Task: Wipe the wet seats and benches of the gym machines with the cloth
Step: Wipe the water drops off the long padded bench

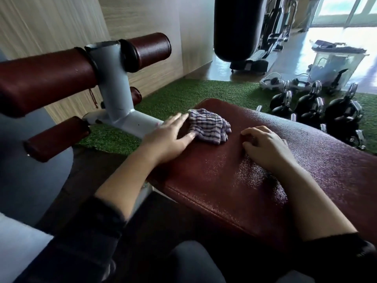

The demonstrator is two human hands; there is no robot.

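Observation:
A dark red padded bench [234,180] runs from the centre to the right, its surface beaded with water drops. A crumpled purple-and-white checked cloth [210,125] lies on the bench's far end. My left hand [169,135] rests flat on the pad with fingers spread, its fingertips touching the cloth's left edge without gripping it. My right hand [265,148] sits to the right of the cloth, fingers curled down onto the wet pad, holding nothing.
A grey steel post [116,88] with dark red leg rollers [44,82] stands left of the bench. Several black kettlebells [318,107] sit on green turf [183,94] behind. A black punching bag [236,27] hangs further back, a white bin [336,64] to the right.

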